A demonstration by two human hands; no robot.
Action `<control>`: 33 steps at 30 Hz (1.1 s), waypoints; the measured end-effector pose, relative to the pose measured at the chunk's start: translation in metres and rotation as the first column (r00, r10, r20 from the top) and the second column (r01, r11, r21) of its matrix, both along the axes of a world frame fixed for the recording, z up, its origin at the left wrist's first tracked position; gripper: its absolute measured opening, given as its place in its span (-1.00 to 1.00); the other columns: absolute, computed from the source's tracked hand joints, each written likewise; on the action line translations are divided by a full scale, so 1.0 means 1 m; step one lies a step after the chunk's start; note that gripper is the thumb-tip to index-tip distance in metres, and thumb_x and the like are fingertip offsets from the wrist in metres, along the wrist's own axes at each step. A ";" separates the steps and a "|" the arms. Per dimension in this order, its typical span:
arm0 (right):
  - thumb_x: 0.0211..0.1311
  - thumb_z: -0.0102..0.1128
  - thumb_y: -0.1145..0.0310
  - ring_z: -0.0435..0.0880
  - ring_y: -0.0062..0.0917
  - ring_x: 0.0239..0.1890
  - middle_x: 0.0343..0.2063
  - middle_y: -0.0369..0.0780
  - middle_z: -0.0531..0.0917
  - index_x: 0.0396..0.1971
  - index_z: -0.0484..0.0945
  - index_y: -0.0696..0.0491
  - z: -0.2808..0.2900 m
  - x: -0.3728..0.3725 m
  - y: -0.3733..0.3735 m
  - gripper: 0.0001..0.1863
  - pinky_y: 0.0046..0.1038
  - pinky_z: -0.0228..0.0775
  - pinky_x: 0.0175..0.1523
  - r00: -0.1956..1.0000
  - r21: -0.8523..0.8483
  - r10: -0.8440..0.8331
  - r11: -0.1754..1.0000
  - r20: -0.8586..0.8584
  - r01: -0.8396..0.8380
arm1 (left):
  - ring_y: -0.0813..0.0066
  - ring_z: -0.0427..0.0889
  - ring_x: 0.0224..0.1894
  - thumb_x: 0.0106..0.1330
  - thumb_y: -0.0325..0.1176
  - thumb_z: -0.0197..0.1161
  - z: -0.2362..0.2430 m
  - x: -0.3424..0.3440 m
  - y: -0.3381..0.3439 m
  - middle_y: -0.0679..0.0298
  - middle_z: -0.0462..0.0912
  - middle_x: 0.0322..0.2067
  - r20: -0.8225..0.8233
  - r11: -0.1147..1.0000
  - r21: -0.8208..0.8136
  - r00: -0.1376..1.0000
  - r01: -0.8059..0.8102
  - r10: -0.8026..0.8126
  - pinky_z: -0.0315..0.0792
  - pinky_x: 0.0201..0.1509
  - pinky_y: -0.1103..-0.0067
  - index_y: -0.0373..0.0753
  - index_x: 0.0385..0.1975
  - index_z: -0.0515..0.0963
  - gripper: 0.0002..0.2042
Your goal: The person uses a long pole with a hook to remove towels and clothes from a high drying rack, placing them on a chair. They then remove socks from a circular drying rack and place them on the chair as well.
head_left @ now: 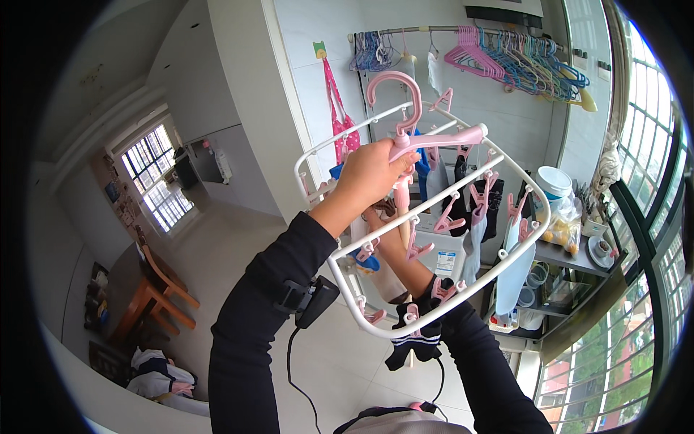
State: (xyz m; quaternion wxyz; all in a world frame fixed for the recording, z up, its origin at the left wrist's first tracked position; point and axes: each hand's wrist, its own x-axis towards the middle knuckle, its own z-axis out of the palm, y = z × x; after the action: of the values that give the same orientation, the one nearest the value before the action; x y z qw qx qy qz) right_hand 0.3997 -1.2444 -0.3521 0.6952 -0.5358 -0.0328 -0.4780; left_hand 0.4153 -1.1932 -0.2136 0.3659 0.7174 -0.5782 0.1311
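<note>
My left hand (pixel 370 173) is closed around the pink centre bar of a white-framed clip hanger (pixel 499 266), just under its pink hook (pixel 416 90). The hanger tilts in front of me. Pink clips (pixel 450 219) hang round its frame. My right hand (pixel 379 217) is behind and below the frame, close to the pink centre post; its fingers are mostly hidden. A black sock with white stripes (pixel 416 346) dangles at the near side, beside my right forearm. On the right side hang a grey sock (pixel 474 246) and a black sock (pixel 495 210).
A wall rail (pixel 434 29) carries many coloured hangers (pixel 473 58). At the right, a dark shelf (pixel 587 262) holds a white bucket (pixel 554 182) and bagged fruit (pixel 562 233), beside barred windows. A pink polka-dot bag (pixel 340 116) hangs behind. Wooden chairs (pixel 163 289) stand far left.
</note>
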 end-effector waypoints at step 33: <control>-0.33 0.40 0.47 0.26 -0.16 0.08 0.06 0.00 0.25 -0.34 0.47 0.12 -0.078 -0.188 0.043 -0.58 -0.32 0.11 0.11 0.983 -0.596 -0.128 0.803 -0.132 0.024 | 0.04 0.54 -0.27 0.16 -0.18 0.00 -0.011 0.030 -0.063 -0.11 0.51 -0.35 -0.201 0.992 0.024 0.972 -0.122 0.124 0.39 -0.17 0.36 -0.44 -0.31 0.33 -0.65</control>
State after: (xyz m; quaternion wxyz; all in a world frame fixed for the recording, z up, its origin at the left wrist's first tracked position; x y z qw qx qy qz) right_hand 0.2115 -1.2011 -0.4303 0.4743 -0.7641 -0.1007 -0.4255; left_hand 0.4455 -1.2557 -0.2250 0.4096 0.7636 -0.4933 0.0765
